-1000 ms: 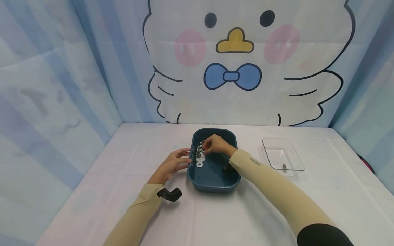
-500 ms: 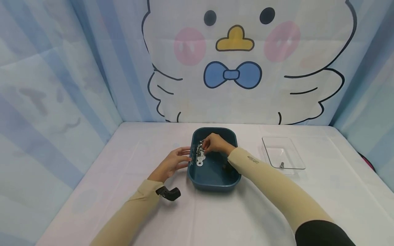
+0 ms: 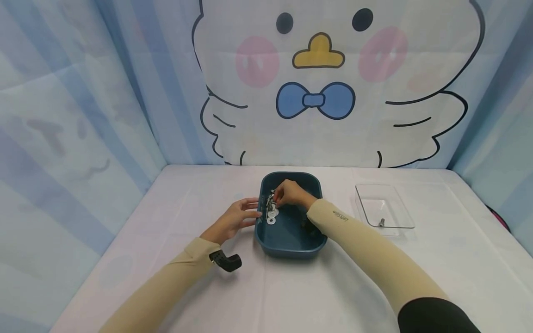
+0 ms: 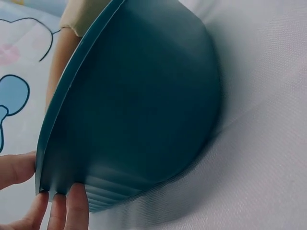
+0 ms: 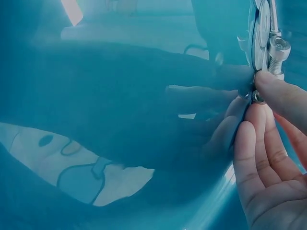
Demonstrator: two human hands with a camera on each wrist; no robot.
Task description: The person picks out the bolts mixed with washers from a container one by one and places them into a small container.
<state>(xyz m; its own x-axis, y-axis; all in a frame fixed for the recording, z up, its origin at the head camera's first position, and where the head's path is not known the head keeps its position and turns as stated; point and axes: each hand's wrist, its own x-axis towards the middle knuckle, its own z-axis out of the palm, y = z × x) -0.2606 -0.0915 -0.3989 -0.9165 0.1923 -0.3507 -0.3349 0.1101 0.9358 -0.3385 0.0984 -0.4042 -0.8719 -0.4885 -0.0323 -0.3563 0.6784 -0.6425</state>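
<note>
A dark blue plastic bin [image 3: 291, 253] stands on the table. My left hand [image 3: 233, 219] holds its left wall, with the thumb at the rim and several fingertips against the outside, as the left wrist view shows. Inside, along that wall, lie several metal washers [image 3: 271, 217] and socket-head bolts [image 5: 278, 50]. My right hand [image 3: 291, 194] reaches into this pile. Between its thumb and fingers, a small metal part [image 5: 258, 97] shows in the right wrist view; the fingers mostly hide it, so its kind is unclear.
Right of the bin stands a clear plastic box [image 3: 401, 208] with one small bolt [image 3: 381, 222] in it. Dark objects [image 3: 308, 225], partly hidden by the right sleeve, lie in the bin's right side. A printed cloth backdrop [image 3: 316, 138] rises behind the table [image 3: 208, 194].
Both hands stay almost where they were at the bin. The left forearm has swung slightly outward to the left. The head view has tilted down a little, and the bolt in the clear box appears slightly shifted.
</note>
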